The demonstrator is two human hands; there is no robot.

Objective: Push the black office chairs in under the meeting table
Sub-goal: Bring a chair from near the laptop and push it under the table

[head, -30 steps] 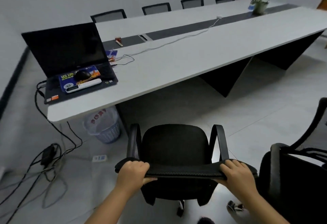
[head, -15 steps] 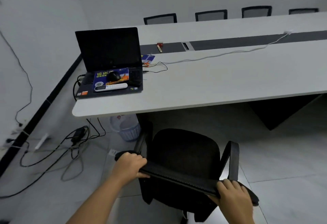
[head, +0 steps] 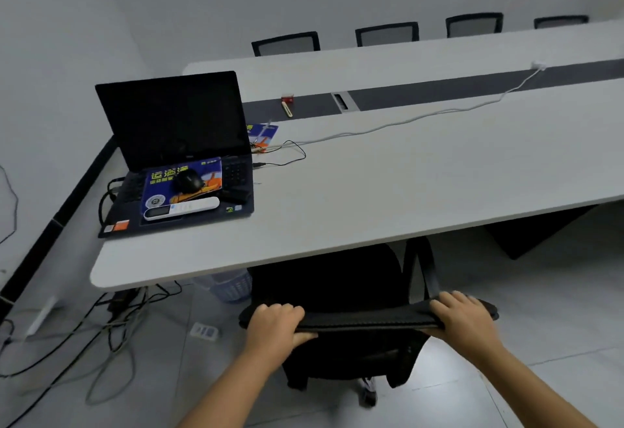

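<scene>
The meeting table [head: 388,198] fills most of the view, and four chair backs [head: 386,34] are seen lined up along its far side, seemingly tucked in already. On the near side, one black office chair [head: 331,279] is partly pushed in: the front of its seat and its right armrest are covered by the table edge, while the backrest top and the base with one caster remain out on the floor. This chair is judged to be close to done, with only a short push left; whether other chairs on the near side remain cannot be told from this view. The top rail of the backrest is held at both ends. The left hand [head: 275,326] is wrapped over the left end, fingers curled together on top and thumb underneath. The right hand [head: 464,318] is closed over the right end in like manner, fingers laid side by side across the rail.
</scene>
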